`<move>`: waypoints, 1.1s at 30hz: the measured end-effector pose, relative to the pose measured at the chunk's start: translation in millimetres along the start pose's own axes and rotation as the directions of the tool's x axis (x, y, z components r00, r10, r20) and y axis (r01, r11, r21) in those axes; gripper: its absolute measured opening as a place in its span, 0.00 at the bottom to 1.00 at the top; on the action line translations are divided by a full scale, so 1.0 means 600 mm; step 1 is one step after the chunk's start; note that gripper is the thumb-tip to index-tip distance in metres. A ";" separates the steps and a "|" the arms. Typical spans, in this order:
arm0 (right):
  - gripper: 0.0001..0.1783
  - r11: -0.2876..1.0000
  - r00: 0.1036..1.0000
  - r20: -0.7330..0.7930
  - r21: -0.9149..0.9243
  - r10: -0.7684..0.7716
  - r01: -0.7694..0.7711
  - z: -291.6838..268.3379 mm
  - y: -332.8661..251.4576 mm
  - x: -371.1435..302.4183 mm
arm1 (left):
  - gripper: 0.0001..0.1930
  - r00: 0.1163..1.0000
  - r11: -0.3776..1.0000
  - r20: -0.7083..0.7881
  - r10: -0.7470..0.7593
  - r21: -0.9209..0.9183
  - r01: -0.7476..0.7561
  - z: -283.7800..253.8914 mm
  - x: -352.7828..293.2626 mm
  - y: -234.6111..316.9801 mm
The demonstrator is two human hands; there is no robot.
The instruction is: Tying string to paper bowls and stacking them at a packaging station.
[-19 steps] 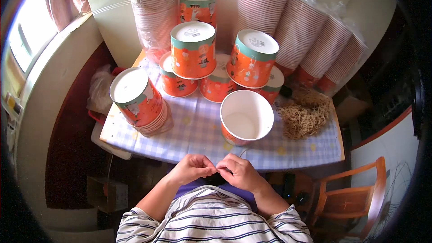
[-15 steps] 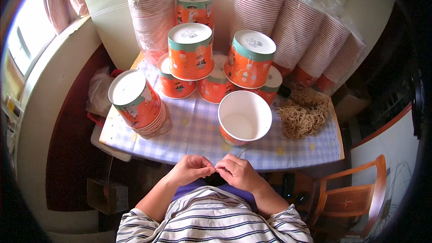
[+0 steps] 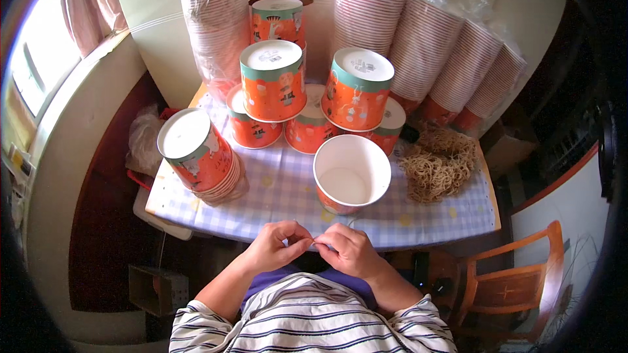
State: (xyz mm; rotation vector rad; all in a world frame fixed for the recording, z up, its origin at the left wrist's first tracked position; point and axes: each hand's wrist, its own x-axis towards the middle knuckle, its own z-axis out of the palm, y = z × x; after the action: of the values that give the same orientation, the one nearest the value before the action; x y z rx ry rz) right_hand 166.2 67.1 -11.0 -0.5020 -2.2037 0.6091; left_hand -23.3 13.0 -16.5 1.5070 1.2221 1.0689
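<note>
In front of my body, just off the table's near edge, my left hand (image 3: 282,246) and my right hand (image 3: 348,248) meet with thumbs and forefingers pinched together. A thin strand seems to run between the fingertips; its kind is too small to make out. Another fine end shows above the right hand, by the table edge. Beyond my hands stands an upright white-lined paper bucket (image 3: 353,173), its mouth facing up. To its right lies a tangled heap of tan, string-like loops (image 3: 439,165).
Upturned orange paper buckets (image 3: 273,88) are stacked in tiers behind. A nested bucket stack (image 3: 196,157) leans at the left on the checked tablecloth (image 3: 275,212). Tall plastic-wrapped bucket stacks (image 3: 425,52) line the wall. A wooden chair (image 3: 510,284) stands at the right.
My hands stay pinched together at nearly the same spot, with the left fingers slightly more raised. The whole view has shifted a little; the buckets have not visibly moved.
</note>
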 end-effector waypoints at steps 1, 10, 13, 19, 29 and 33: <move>0.10 1.000 1.000 -0.017 -0.026 -0.017 0.016 -0.001 -0.002 0.001 | 0.03 1.000 1.000 0.001 0.016 0.011 -0.016 0.000 0.001 0.002; 0.10 0.969 0.981 -0.015 -0.158 -0.194 0.190 -0.044 -0.013 0.050 | 0.03 0.991 0.990 0.009 0.137 0.040 -0.137 -0.021 0.027 0.058; 0.11 0.965 0.978 -0.051 -0.179 -0.202 0.190 -0.066 -0.029 0.092 | 0.03 0.958 0.957 -0.033 0.286 0.065 -0.284 -0.038 0.046 0.079; 0.05 0.994 0.997 -0.003 -0.077 -0.077 0.077 -0.101 0.000 0.177 | 0.05 0.946 0.959 -0.154 0.284 0.074 -0.275 -0.067 0.124 0.096; 0.06 0.943 0.942 0.055 -0.058 0.330 -0.327 -0.034 0.202 0.175 | 0.09 0.954 0.982 -0.286 0.088 0.185 -0.035 -0.080 0.223 -0.081; 0.07 0.924 0.922 0.094 -0.122 0.375 -0.363 -0.041 0.203 0.178 | 0.08 0.972 0.991 -0.233 0.039 0.135 -0.007 -0.074 0.232 -0.078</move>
State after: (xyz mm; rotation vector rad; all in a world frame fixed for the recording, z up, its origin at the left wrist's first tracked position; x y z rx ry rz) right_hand 137.8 228.4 -3.9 -0.9739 -2.2740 0.7396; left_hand -56.9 160.8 -40.0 1.5297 1.4680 1.2299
